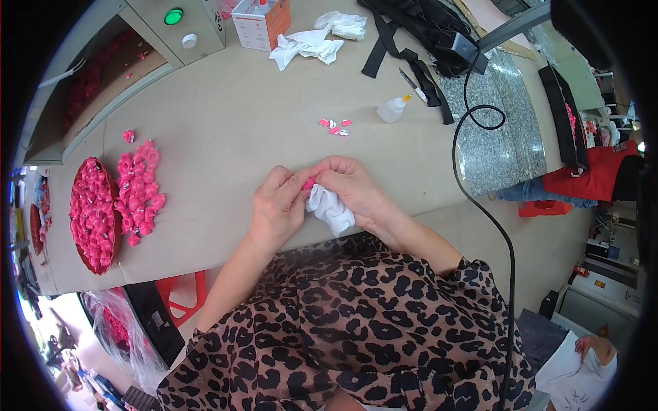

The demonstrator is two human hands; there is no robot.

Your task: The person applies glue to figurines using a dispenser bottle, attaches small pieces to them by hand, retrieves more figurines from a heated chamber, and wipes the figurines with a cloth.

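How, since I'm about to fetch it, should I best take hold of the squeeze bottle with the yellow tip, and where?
Probably by the squeeze bottle's white body, coming from the wearer's near side: the body is the broad part, while the narrow yellow tip points away, with a bladed tool just beyond it. Pink-and-silver pieces lie to its left.

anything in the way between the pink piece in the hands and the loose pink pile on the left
Only the left hand, closed on the pink piece, lies on that line; beyond it, just tabletop shows up to the pink pile.
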